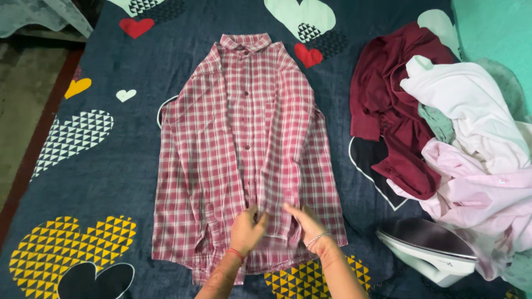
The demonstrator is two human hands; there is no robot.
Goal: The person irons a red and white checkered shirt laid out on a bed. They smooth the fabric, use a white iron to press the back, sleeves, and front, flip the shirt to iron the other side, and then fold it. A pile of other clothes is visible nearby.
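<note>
Pinching the lower front edge of a red plaid shirt (pixel 244 144) laid flat on the heart-print bed (pixel 100 166), the left hand (pixel 246 230) and right hand (pixel 307 224) worked best tugging evenly, an iron (pixel 429 249) and heaped clothes (pixel 449 127) nearby.

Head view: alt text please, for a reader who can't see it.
Two hands, left hand and right hand, pinch the lower front of a red-and-white plaid shirt spread flat on a dark blue heart-patterned bedspread. To the right lie a pile of clothes and a white iron.
</note>
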